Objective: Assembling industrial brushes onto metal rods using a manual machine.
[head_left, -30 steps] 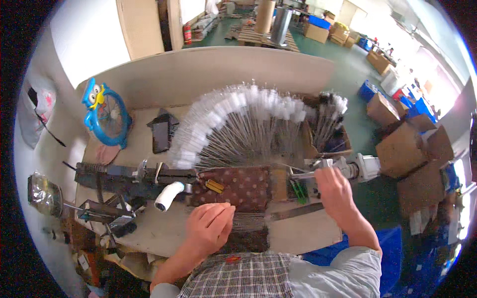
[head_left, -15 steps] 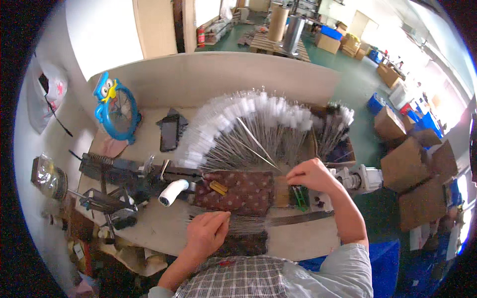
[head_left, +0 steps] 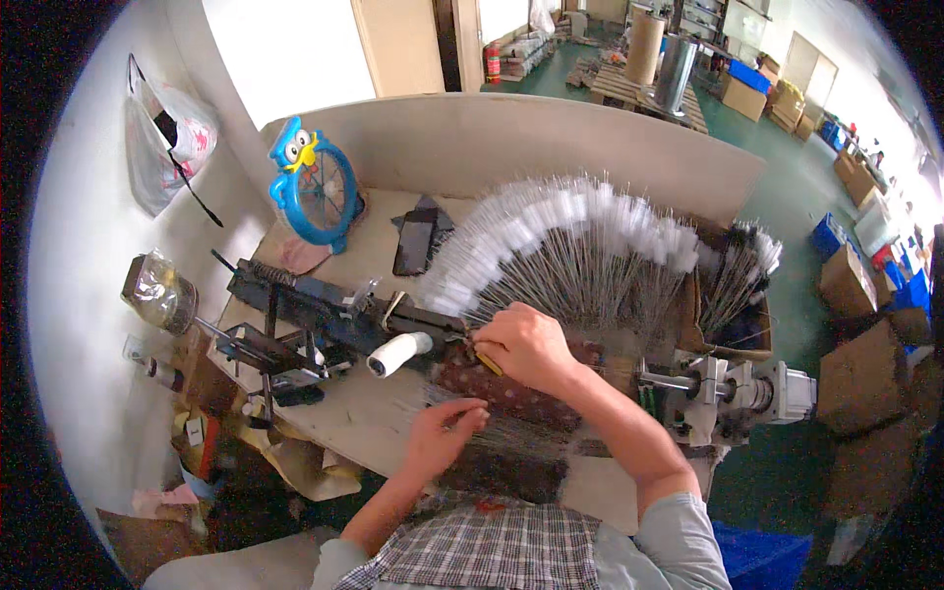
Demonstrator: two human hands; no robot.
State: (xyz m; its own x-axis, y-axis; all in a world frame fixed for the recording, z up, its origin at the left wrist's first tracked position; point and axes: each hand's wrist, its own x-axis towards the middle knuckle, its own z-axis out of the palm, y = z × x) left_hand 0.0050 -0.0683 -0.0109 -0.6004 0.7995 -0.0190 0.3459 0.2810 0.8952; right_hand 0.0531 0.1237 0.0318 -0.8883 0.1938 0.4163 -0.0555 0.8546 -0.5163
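Note:
My right hand (head_left: 526,346) reaches across a brown dotted cloth (head_left: 536,401) to the end of a black bench fixture with a white handle (head_left: 398,354). Its fingers are pinched at the fixture's tip; whatever they grip is too small to make out. A yellow piece (head_left: 489,363) shows just below those fingers. Nearer me, my left hand (head_left: 447,435) is closed, thumb against fingers, beside a bundle of thin wires (head_left: 521,438); its contents are hidden. Beyond the right hand, many white-tipped wire brushes (head_left: 580,236) lie fanned out.
A box of dark-bristled brushes (head_left: 733,285) stands right of the fan. Toward the right edge sits a motor unit with a shaft (head_left: 737,388). A phone (head_left: 416,242) and a blue cartoon-bird wheel (head_left: 320,192) are at the back left. A low partition (head_left: 551,138) closes the table's far side.
My right hand has moved left from beyond the cloth to the fixture's tip. A pale strip lying across the brushes no longer shows. The view has swung left, shifting the scene rightward.

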